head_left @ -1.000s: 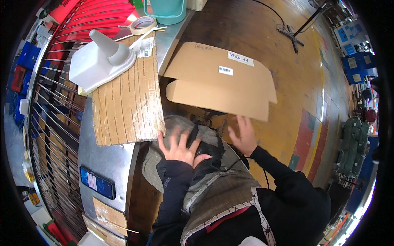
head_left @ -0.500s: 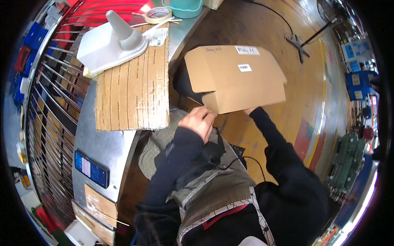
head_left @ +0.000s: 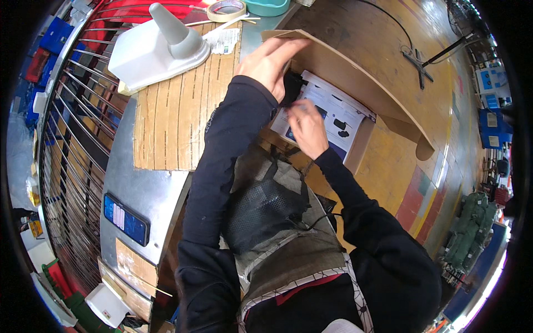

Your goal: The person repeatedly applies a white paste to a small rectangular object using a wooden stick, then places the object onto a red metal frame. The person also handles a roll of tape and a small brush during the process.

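A brown cardboard box (head_left: 363, 145) stands open in front of me, its lid (head_left: 361, 69) tilted up on the far side. My left hand (head_left: 269, 64) grips the lid's left end, fingers over its edge. Inside the box lies a printed sheet (head_left: 338, 114) with dark pictures on it. A black item (head_left: 292, 89) sits at the box's left end, partly hidden by my left hand. Close to that item, my right hand (head_left: 306, 127) reaches in over the sheet. Its fingers are curled and slightly blurred; what they hold is hidden.
On the metal table (head_left: 141, 191) at left lie a ribbed cardboard sheet (head_left: 172, 127), a white-and-grey plastic housing (head_left: 150, 53), a tape roll (head_left: 226, 10) and a phone (head_left: 126, 219). A turquoise container (head_left: 266, 5) stands at the back. A black stand (head_left: 419, 64) is on the floor at right.
The box, closed before, is now open with its lid raised. My left hand moved up onto the lid. My right hand came from the box's near underside to inside it.
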A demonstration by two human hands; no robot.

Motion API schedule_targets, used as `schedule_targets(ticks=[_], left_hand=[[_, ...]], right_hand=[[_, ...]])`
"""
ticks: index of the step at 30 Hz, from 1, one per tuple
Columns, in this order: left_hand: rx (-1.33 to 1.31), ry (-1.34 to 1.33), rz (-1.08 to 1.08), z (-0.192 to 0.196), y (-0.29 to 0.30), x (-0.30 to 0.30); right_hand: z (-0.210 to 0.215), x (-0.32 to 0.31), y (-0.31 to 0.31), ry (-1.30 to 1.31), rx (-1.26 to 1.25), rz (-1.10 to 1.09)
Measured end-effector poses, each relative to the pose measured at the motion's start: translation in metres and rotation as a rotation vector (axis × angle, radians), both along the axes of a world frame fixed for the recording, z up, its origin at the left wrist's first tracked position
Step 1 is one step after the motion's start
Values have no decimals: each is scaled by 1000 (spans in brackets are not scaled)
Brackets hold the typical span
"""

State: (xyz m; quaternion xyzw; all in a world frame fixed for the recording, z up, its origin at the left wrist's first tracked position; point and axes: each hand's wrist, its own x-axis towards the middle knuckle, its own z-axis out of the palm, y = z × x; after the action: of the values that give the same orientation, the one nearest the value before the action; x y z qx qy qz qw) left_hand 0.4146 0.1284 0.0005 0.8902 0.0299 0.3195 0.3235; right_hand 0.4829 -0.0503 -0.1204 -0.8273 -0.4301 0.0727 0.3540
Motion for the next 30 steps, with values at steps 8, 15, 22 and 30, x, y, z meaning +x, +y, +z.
schedule_targets(ticks=[8, 15, 22, 30], left_hand=[[-116, 31, -46, -19, 3, -4], [-309, 12, 13, -45, 3, -14], [-188, 484, 110, -88, -14, -15], [392, 664, 59, -138, -63, -45]], right_hand=[[-48, 22, 15, -172, -102, -52], [45, 15, -55, 1157, 372, 107], [109, -32, -67, 1813, 663, 291], [121, -66, -46, 2025, 681, 556]])
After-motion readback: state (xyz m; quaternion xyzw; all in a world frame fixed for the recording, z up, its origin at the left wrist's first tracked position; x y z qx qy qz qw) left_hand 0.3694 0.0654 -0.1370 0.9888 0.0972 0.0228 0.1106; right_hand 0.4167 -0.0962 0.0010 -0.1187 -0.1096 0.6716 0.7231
